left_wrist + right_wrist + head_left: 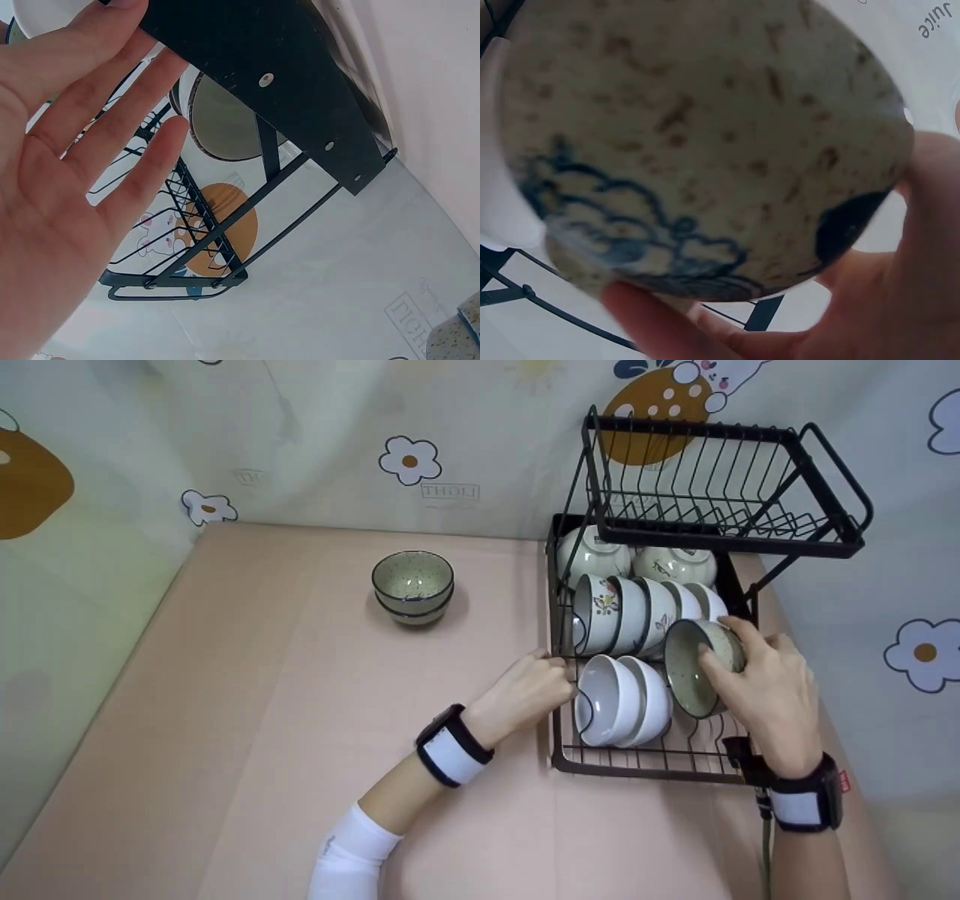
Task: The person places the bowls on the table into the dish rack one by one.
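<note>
My right hand point(776, 690) grips a speckled green bowl point(686, 667) by its rim, thumb inside and fingers on the outer wall. The bowl is tipped on its side over the right part of the black dish rack point(637, 771). Up close in the right wrist view, the bowl's outside point(705, 127) shows brown flecks and blue painting. My left hand point(529, 690) holds the rack's left side, its fingers partly hidden by the black side panel point(262, 82) in the left wrist view. Two white bowls point(607, 701) stand tilted just right of that hand.
Several patterned bowls point(596, 615) stand in a row behind the white ones. Upturned bowls point(596, 556) sit at the rack's back. The rack's upper tier point(727, 540) overhangs the rear. Two stacked green bowls point(412, 577) stand on the table point(300, 697) to the left.
</note>
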The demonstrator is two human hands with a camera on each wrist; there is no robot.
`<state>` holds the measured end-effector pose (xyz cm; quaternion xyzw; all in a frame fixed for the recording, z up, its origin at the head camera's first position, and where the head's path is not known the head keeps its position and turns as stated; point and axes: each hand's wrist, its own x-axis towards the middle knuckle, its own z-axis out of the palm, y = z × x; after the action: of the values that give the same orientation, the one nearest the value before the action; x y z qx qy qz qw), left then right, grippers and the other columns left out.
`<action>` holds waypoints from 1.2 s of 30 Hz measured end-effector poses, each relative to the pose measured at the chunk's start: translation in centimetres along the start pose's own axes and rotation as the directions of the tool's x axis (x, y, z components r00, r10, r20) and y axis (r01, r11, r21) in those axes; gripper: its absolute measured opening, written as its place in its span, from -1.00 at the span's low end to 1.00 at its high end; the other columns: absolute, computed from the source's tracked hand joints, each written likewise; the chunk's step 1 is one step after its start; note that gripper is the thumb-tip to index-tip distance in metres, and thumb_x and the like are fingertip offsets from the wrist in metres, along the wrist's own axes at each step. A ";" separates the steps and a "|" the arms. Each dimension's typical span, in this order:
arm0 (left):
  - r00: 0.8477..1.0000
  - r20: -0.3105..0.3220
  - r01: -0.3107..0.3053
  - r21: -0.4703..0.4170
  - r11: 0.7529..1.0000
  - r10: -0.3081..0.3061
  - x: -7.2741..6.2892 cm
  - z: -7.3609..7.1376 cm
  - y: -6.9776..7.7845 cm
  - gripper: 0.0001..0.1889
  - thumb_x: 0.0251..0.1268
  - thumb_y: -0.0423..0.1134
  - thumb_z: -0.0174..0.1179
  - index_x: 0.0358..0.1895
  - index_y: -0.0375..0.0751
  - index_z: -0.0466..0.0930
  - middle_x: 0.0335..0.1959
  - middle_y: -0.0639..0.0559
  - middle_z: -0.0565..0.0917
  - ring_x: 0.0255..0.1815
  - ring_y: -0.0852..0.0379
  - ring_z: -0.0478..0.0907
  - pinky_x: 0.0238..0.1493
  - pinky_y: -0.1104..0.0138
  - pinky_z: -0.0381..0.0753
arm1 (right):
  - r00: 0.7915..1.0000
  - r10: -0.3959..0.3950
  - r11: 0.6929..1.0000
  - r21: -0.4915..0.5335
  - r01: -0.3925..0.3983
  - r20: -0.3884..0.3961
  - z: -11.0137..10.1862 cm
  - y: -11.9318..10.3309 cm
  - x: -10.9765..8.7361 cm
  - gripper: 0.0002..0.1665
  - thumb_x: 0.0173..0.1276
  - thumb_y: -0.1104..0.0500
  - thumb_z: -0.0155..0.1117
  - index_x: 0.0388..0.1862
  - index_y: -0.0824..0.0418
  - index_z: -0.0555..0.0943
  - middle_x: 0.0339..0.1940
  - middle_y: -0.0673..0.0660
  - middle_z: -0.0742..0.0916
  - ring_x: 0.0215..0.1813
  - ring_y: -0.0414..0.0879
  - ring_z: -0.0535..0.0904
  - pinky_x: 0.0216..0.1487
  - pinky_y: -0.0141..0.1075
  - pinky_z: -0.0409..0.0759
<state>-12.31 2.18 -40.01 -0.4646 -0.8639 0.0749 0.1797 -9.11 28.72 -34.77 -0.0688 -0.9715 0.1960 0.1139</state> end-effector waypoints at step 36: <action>1.000 0.011 -0.015 -0.040 0.999 0.016 0.0 0.4 -0.1 -0.81 0.07 -0.38 0.26 -0.42 0.09 0.69 -0.44 0.26 0.68 -0.46 0.28 0.53 -0.37 0.48 0.43 | 0.949 -0.098 0.988 -0.085 0.129 0.300 3.0 -1.0 -0.5 -0.26 0.36 -0.36 -0.13 0.15 0.20 0.43 -0.43 0.39 0.60 -0.46 0.11 0.52 -0.62 -0.26 0.30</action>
<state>-12.57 2.15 -40.28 -0.4742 -0.8626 0.0617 0.1650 -9.48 26.58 -37.16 0.0114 -0.9888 0.1467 -0.0248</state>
